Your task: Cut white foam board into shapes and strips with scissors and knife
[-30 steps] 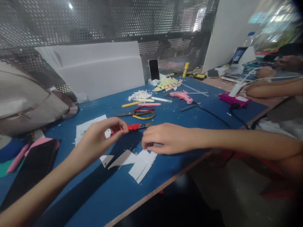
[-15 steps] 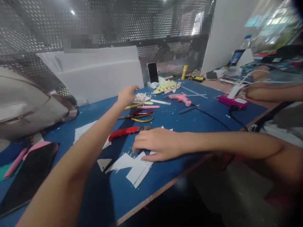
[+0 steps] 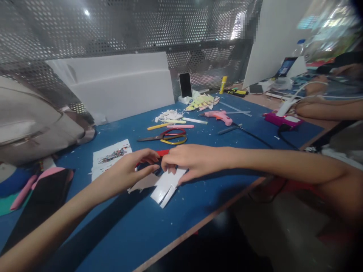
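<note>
My right hand [image 3: 193, 160] has its thumb and fingers closed on white card pieces [image 3: 163, 189], which lie together with a narrow slit between them. My left hand [image 3: 138, 166] hovers just left of it, thumb and fingers curved and apart, with nothing between them. Under its thumb lies another white card scrap [image 3: 145, 183] with a ragged edge. Behind both hands a red utility knife [image 3: 163, 153] shows only in part. A pair of scissors [image 3: 170, 136], one handle red and one yellow, rests beyond the hands.
Farther back are white scraps [image 3: 170, 115], coloured sticks [image 3: 181, 126], a pink glue gun [image 3: 219, 116] with its cord, and a phone [image 3: 185, 85]. A speckled paper [image 3: 124, 145] and a bag [image 3: 31, 124] are left. Another person's arm [image 3: 326, 109] is near a magenta power strip [image 3: 283, 119].
My left hand has come back from the pile of white scraps to beside my right hand. My right hand has closed on the card pieces and now hides most of the knife.
</note>
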The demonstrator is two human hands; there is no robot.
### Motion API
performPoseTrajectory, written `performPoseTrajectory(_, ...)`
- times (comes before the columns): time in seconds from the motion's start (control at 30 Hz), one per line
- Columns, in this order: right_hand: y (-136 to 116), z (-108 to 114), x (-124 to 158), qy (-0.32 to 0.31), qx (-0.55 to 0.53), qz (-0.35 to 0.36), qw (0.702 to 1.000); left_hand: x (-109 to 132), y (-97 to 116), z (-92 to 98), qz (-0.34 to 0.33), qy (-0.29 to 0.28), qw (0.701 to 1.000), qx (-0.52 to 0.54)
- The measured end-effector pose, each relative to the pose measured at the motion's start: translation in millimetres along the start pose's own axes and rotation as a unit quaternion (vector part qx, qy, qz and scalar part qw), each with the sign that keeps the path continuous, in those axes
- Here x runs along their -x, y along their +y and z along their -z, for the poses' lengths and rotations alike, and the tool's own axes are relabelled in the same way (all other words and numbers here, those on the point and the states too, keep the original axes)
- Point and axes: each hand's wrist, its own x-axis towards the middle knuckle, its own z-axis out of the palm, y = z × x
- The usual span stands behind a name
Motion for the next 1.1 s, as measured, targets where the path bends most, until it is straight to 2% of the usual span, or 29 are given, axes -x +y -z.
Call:
performPoseTrajectory(0.17,2,31,-11,0.029,0.181,0.092,0.979,-6,-2,6.6,0.021,-0.025,0.997,0.067)
performPoseTrajectory(0.23,5,42,-15,0.043,0.235,0.109,0.965,-15,-2,13.4,0.04,-0.015,0.993,0.106)
performPoseTrajectory(0.3,9,47,-17,0.087,0.254,0.106,0.958,-22,-2,19.5,0.074,0.018,0.983,0.168)
performPoseTrajectory(0.4,14,42,-18,0.236,0.161,0.056,0.957,-27,-6,25.3,0.111,0.078,0.961,0.243)
performPoseTrajectory(0.47,16,31,-17,0.322,0.008,-0.009,0.947,-27,-8,26.3,0.11,0.112,0.948,0.276)
performPoseTrajectory(0.5,16,25,-16,0.33,-0.082,-0.042,0.939,-25,-8,26.0,0.107,0.125,0.942,0.294)
performPoseTrajectory(0.6,16,7,-16,0.244,-0.312,-0.117,0.911,-19,-4,22.4,0.111,0.145,0.922,0.342)
performPoseTrajectory(0.67,15,-1,-17,0.198,-0.379,-0.132,0.894,-14,-1,18.7,0.116,0.14,0.917,0.355)
performPoseTrajectory(0.83,13,-7,-20,0.185,-0.397,-0.116,0.891,-4,3,8.3,0.13,0.114,0.908,0.381)
performPoseTrajectory(0.9,13,-8,-21,0.183,-0.424,-0.117,0.879,-2,5,4.5,0.136,0.113,0.908,0.38)
performPoseTrajectory(1.0,11,-9,-23,0.172,-0.476,-0.117,0.855,0,10,-0.1,0.129,0.149,0.911,0.363)
performPoseTrajectory(1.1,6,-10,-24,0.168,-0.457,-0.121,0.865,1,14,-2.8,0.119,0.184,0.912,0.348)
